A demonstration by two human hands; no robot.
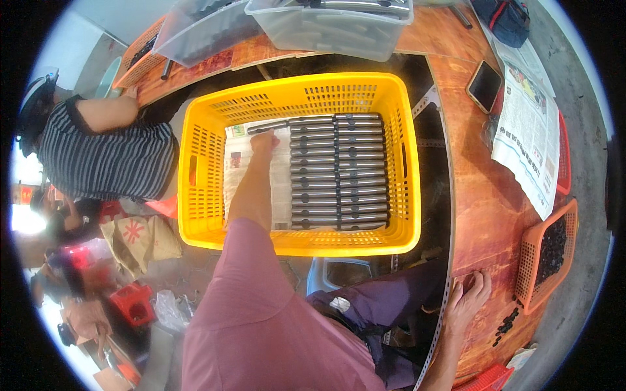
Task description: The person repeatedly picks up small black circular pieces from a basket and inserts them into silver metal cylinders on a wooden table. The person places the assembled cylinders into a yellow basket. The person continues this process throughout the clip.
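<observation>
We are viewing a yellow plastic crate [352, 249] in which two columns of metal tubes [358, 174] are filling the right side. A third column is showing just one visible tube [277, 125] at its far end, the pale liner [280, 189] lying exposed below; we are judging the layer over half laid. Our left hand [265, 140] is curling its fingers at that tube, grip uncertain. Our right hand [468, 300] is resting loosely open, visibly holding nothing, on the reddish wooden tabletop [479, 221], where a smartphone [485, 86] and newspaper [525, 140] are lying. At left, a striped-shirted person [107, 150] is sitting.
</observation>
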